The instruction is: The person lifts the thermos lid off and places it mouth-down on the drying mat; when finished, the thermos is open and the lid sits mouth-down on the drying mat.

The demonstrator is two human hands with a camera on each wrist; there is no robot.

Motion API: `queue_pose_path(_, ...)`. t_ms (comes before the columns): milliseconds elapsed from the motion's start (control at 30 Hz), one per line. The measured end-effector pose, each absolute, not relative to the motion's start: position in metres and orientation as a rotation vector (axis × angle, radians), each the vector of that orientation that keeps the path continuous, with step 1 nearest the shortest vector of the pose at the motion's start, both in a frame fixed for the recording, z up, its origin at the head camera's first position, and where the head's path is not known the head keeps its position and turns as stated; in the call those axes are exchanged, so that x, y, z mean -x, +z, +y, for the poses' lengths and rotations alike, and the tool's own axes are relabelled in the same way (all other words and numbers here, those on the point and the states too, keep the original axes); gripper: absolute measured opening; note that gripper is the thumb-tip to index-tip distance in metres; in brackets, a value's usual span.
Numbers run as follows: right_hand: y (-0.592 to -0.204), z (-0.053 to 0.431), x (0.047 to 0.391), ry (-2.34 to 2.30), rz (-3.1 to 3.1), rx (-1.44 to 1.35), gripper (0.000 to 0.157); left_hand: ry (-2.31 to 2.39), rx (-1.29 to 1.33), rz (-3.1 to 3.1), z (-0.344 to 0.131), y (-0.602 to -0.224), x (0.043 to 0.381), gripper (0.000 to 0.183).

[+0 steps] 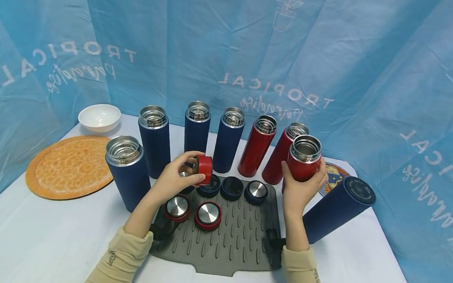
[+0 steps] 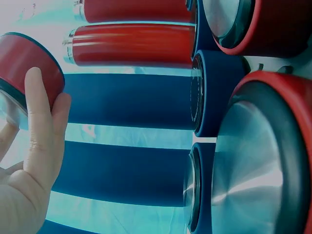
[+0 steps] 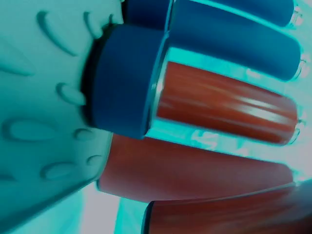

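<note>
My left hand (image 1: 171, 179) pinches a red bottle lid (image 1: 205, 170) between thumb and fingers, above the back of the grey mat. In the left wrist view the fingers curve round this lid (image 2: 34, 73), its steel underside turned down. At the mat's right edge my right hand (image 1: 299, 195) grips a red thermos bottle (image 1: 304, 168). That bottle is upright and lidless, with a bare steel mouth. Its red body (image 3: 219, 217) crosses the lower corner of the right wrist view, where the hand itself is out of sight.
On the mat (image 1: 235, 246) lie two red lids (image 1: 208, 214) and several blue lids (image 1: 232, 188). Lidless blue bottles (image 1: 154, 143) and red bottles (image 1: 257, 150) stand behind. A capped blue bottle (image 1: 337, 211) is at right; a bowl (image 1: 99, 118) and round board (image 1: 69, 166) are at left.
</note>
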State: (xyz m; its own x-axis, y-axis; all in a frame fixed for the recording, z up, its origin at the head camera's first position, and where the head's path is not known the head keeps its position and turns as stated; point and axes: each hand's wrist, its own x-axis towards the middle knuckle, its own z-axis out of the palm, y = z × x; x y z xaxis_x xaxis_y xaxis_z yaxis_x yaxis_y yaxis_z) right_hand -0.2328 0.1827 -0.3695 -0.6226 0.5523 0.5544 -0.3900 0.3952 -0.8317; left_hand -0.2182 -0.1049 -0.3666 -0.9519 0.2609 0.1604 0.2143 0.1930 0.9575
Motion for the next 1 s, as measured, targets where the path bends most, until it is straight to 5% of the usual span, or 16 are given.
queue_pose_path(1000, -0.388, 0.201, 0.245, 1.703, -1.684, 0.554, 0.095, 1.681, -0.674, 2.489, -0.095, -0.370, 0.216, 0.062)
